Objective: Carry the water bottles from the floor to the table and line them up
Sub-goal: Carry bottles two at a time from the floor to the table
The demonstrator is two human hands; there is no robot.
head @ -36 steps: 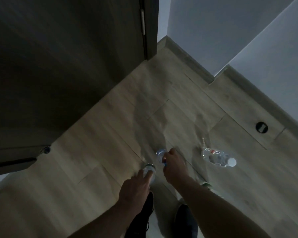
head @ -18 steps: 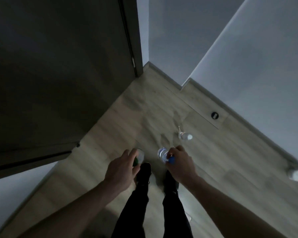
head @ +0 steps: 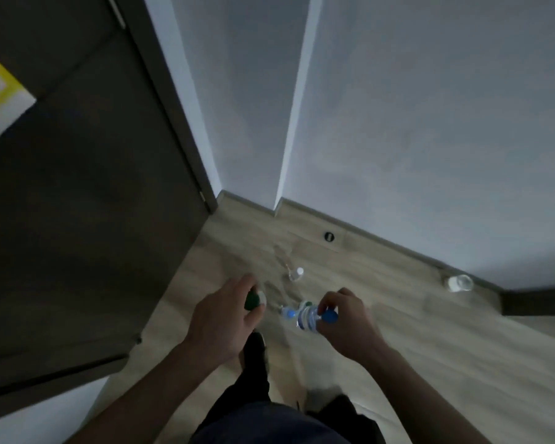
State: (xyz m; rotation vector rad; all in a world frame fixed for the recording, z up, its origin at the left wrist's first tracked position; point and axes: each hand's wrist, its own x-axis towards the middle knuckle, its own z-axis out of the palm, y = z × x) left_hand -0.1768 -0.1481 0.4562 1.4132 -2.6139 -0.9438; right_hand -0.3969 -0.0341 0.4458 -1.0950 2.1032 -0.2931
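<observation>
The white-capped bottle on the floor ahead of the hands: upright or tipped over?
Upright. The white-capped bottle stands on the floor with its cap on top, seen from above.

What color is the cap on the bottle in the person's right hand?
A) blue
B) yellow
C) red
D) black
A: the right hand grips a clear bottle by its top, and a blue cap shows between the fingers.
</observation>
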